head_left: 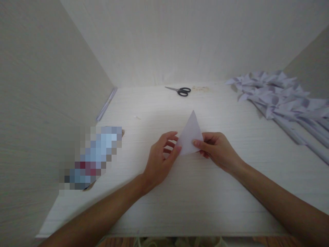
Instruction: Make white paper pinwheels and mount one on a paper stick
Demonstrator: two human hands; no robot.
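A white sheet of paper folded into a triangle (190, 132) is held just above the pale wooden desk (159, 206), its tip pointing away from me. My left hand (160, 159) pinches its lower left corner between thumb and fingers. At the lower right corner my right hand (217, 149) grips the paper with the thumb on top. Both forearms reach in from the bottom edge of the view.
Black-handled scissors (181, 91) lie at the back of the desk. A pile of folded white paper shapes on long sticks (280, 97) fills the right side. A blurred-out object (94, 156) lies at the left. Walls close in on the left, back and right.
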